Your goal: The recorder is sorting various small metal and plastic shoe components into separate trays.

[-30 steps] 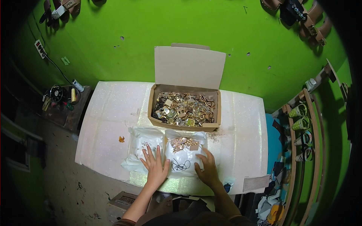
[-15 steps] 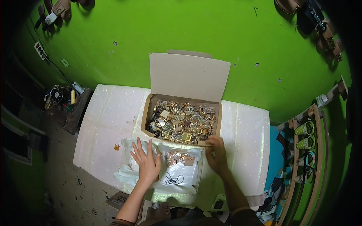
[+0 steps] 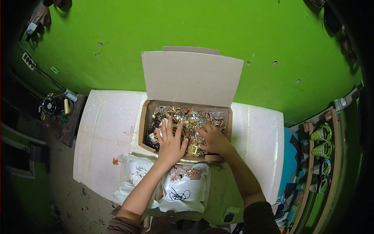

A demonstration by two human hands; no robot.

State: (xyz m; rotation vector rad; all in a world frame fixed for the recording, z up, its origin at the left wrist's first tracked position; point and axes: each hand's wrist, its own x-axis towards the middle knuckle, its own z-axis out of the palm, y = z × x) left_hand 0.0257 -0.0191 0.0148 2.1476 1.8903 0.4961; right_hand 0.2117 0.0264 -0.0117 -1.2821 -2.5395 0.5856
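Where both hands rest, the cardboard box (image 3: 145,124) brims with glittering gold trinkets (image 3: 191,117).

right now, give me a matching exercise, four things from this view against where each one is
Things:
1. open brown cardboard box
2. white plastic bags
3. green polka-dot shoes
4. yellow thread spool

Places:
A. wooden rack, far right
B. dark side table, left
C. table front edge, between the forearms
D. table middle, both hands in it

Pairs: 1-D, 2-C, 3-A, 4-B
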